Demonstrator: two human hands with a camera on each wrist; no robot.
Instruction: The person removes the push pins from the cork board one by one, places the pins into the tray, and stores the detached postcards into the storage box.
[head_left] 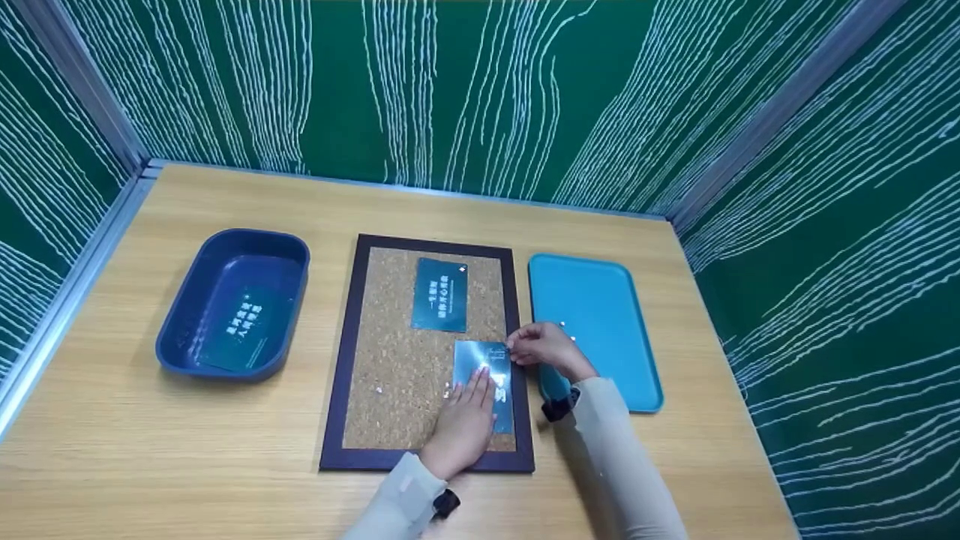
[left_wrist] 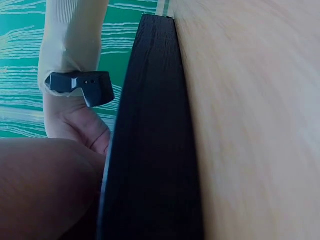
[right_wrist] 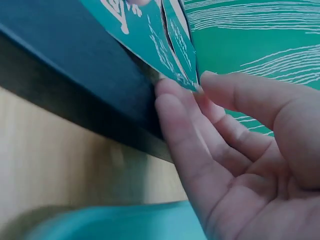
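Pressing straight-fingered, the left hand (head_left: 465, 420) is partly hiding a glossy green rectangular card (head_left: 474, 357), near right on a dark-framed corkboard (head_left: 390, 345); the right hand (head_left: 551, 351) is pinching the card's far right corner.

The board (head_left: 390, 352), bearing two cards (head_left: 439, 296), lies right of the basin (head_left: 255, 274) and left of the tray (head_left: 600, 315).
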